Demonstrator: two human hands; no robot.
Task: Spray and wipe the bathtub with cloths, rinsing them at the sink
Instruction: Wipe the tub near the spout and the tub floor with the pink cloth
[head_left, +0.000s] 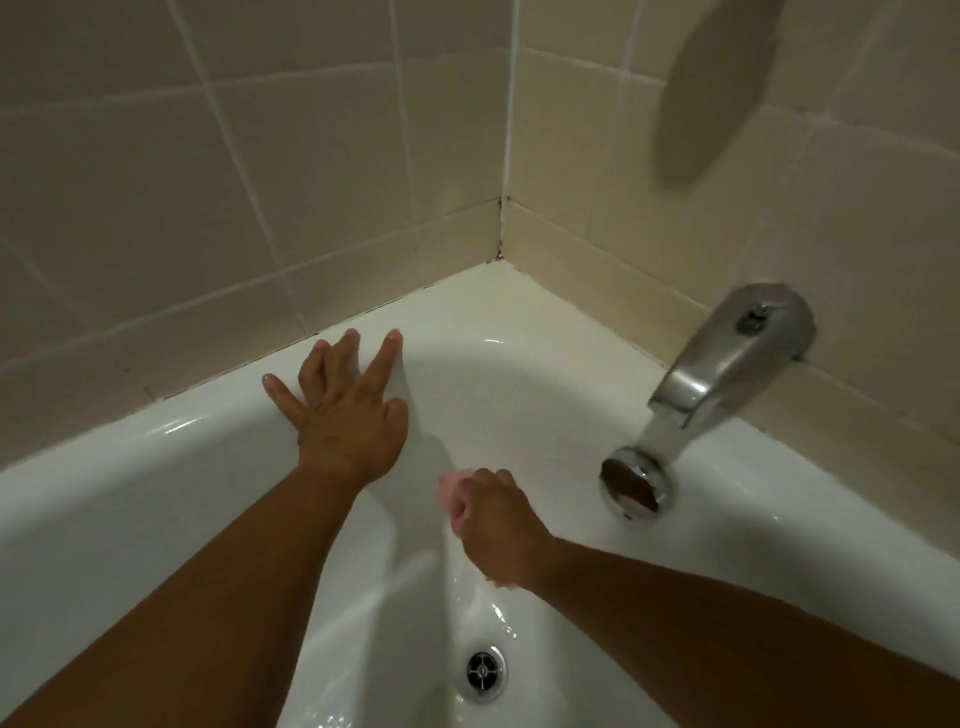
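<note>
Two bare forearms reach in from the bottom edge of the head view, the left forearm (208, 587) from the lower left and the right forearm (727, 623) from the lower right, both stretched over the white bathtub (130, 467). At the end of the left forearm, the left hand (345, 410) lies flat with its fingers straight and spread, palm down on the tub's far rim where the rim curves down into the basin; it holds nothing. The right hand (498, 525) is lower, inside the basin, with its fingers curled tight round a small pink cloth (452, 491). A bunched part of the cloth shows beyond the knuckles, against the tub's inner wall. Below that hand the tub floor looks wet and glints around the round metal drain (485, 670). To the right, a brushed metal spout (727, 364) comes out of the end wall, and a round chrome overflow plate (636, 486) sits on the tub wall just beneath its mouth. Beige wall tiles (208, 182) with pale grout meet the rim on two sides, with dark marks in the corner joint. A blurred grey shape (722, 88) hangs at the top right; what it is cannot be told.
</note>
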